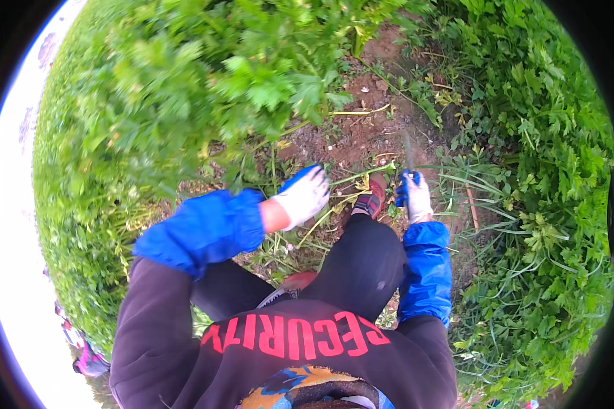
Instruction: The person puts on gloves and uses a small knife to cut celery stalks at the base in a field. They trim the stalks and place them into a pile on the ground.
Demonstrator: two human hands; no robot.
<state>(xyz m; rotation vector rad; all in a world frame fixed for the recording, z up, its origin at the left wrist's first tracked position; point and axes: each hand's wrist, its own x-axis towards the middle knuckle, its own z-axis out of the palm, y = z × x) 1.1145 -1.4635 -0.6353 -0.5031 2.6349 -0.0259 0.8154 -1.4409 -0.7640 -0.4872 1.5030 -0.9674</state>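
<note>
My right hand (415, 197), in a white glove with blue palm and fingers, is closed around the handle of a knife (408, 148). Its narrow blade points away from me and is blurred. My left hand (304, 197), gloved the same way, hovers left of it with its back towards me and fingers bent. Whether anything sits under those fingers is hidden. A cut green stalk (366, 173) lies between the two hands, close to the left fingertips. Just beyond the left hand grow leafy celery plants (256, 87), partly blurred.
Another dense row of celery (542, 153) stands on the right. Reddish soil (358, 130) with loose stalks and weeds runs between the rows. Long grassy weeds (486, 189) lean in beside my right hand. My shoe (372, 197) is planted between my hands. A pink and dark object (89, 362) shows far left.
</note>
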